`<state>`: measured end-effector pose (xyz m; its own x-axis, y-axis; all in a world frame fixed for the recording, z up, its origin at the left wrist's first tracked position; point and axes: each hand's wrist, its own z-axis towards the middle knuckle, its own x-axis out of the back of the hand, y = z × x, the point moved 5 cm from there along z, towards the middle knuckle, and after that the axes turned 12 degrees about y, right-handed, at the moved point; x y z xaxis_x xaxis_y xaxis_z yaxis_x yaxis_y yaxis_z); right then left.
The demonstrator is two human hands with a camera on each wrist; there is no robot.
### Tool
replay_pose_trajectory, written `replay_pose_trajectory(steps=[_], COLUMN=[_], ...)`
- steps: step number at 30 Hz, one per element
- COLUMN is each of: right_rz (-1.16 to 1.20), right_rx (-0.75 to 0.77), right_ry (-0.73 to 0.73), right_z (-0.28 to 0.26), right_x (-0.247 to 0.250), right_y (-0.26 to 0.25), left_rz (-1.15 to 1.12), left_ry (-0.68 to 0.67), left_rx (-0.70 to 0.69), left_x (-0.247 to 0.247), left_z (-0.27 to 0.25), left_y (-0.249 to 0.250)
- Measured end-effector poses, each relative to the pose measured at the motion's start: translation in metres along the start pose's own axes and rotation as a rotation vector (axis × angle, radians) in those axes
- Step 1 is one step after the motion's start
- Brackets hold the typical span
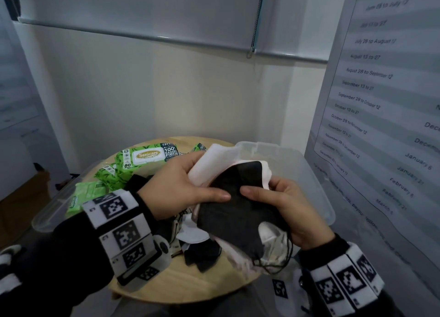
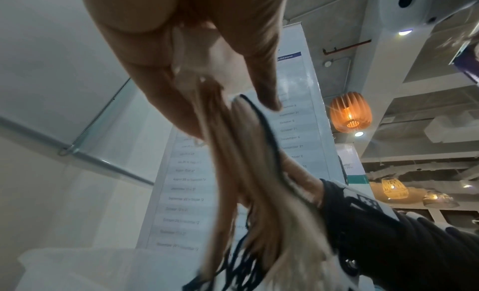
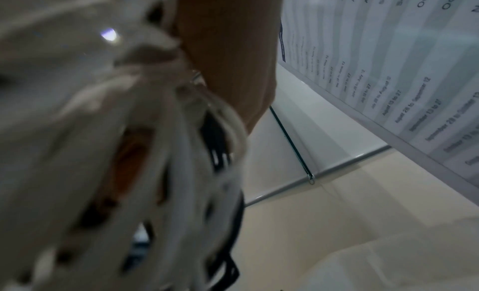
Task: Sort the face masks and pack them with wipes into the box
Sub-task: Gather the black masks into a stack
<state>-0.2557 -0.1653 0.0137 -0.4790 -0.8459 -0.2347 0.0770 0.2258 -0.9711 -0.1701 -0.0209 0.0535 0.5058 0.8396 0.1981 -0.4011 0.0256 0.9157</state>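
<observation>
A stack of face masks is held in both hands above the table in the head view, with a black mask (image 1: 238,212) on top and white masks (image 1: 216,164) beneath. My left hand (image 1: 181,185) grips the stack's left side, thumb pressed on the black mask. My right hand (image 1: 285,204) grips the right side, thumb on top. The mask edges (image 2: 233,172) show side-on in the left wrist view, and blurred white ear loops (image 3: 181,172) fill the right wrist view. The clear plastic box (image 1: 309,173) sits behind the hands. Green wipes packs (image 1: 145,157) lie at the table's back left.
More black and white masks (image 1: 197,245) lie on the round wooden table (image 1: 181,283) under my hands. A clear lid (image 1: 47,214) rests at the left. A printed schedule poster (image 1: 381,102) hangs close on the right, a wall and roller blind behind.
</observation>
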Motion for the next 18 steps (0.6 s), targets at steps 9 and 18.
replay_pose_trajectory(steps=[9,18], right_rz=[0.034,0.14], right_rx=[-0.114,-0.189], right_ry=[-0.096,0.082], right_z=[-0.003,0.012], right_x=[-0.004,0.009], right_y=[0.011,0.022], left_rz=[-0.217,-0.045], left_ry=[-0.073,0.115], left_rx=[0.251,0.198], left_x=[-0.004,0.02], left_z=[0.006,0.019], left_y=[-0.022,-0.015])
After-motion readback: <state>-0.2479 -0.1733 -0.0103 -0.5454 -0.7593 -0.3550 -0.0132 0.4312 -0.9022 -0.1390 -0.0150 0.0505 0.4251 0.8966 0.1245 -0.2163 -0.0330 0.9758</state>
